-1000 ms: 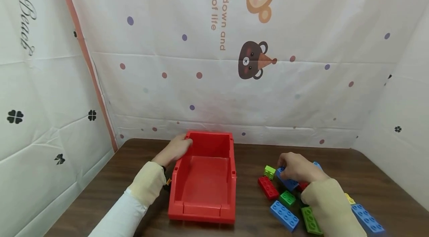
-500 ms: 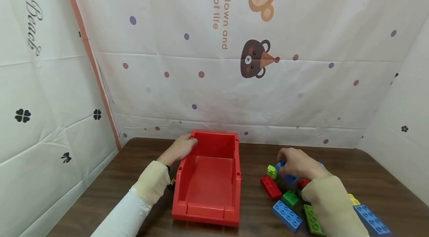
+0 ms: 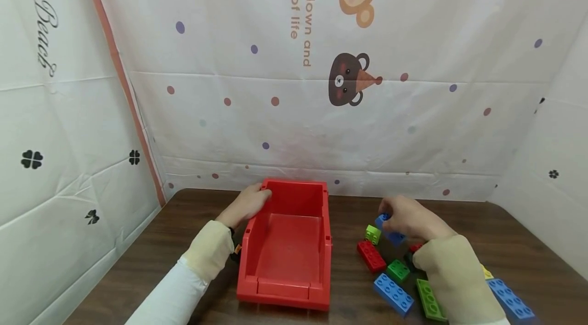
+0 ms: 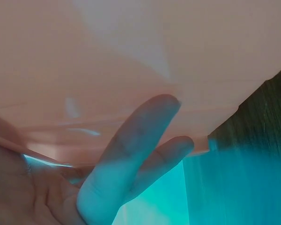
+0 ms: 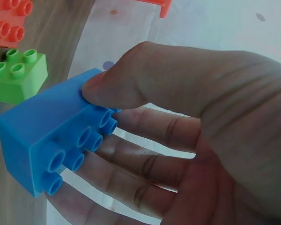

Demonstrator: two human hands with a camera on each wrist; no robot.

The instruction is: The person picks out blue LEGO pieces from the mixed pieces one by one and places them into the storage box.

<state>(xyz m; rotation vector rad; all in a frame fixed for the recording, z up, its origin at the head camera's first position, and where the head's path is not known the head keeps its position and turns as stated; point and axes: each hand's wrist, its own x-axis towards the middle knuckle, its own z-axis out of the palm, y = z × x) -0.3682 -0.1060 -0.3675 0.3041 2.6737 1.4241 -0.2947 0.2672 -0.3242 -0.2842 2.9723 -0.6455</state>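
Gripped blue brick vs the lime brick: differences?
Length: the blue brick is longer than the lime brick. Support: the right hand grips the blue one; the lime one rests on the table. Studs: blue's face that hand, lime's point up. Both are studded toy bricks.

Pale printed sheets (image 3: 206,131) stand around a dark wood-grain table (image 3: 161,243)
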